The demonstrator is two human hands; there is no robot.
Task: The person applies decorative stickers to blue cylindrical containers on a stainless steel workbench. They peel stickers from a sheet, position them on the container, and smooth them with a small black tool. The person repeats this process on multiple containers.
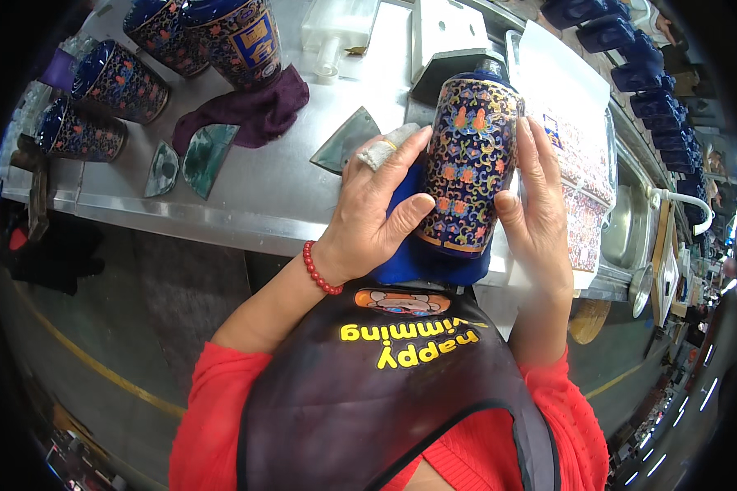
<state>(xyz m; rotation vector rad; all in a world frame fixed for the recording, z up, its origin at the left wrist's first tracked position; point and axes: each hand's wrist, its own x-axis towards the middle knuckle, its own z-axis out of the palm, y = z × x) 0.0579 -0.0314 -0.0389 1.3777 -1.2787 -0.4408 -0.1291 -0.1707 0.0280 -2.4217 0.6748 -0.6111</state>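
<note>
A dark blue ceramic bottle (471, 164) with a colourful floral pattern lies tilted between my hands, its neck pointing away from me. My left hand (377, 196) presses its thumb and a fingertip against the left side; a whitish wrap covers one finger. Along the right side, my right hand (540, 204) rests its fingers and thumb on the bottle. Under the bottle is a blue cloth (397, 266). To the left of my left hand lies a green flat scraper-like piece (348, 139).
Several patterned blue vases (123, 82) stand at the far left, near a purple cloth (262, 110) and two green flat pieces (209, 159). Patterned printed sheets (577, 221) lie at right, beside a sink (628, 229) with a white tap (688, 200). A white box (446, 37) stands behind.
</note>
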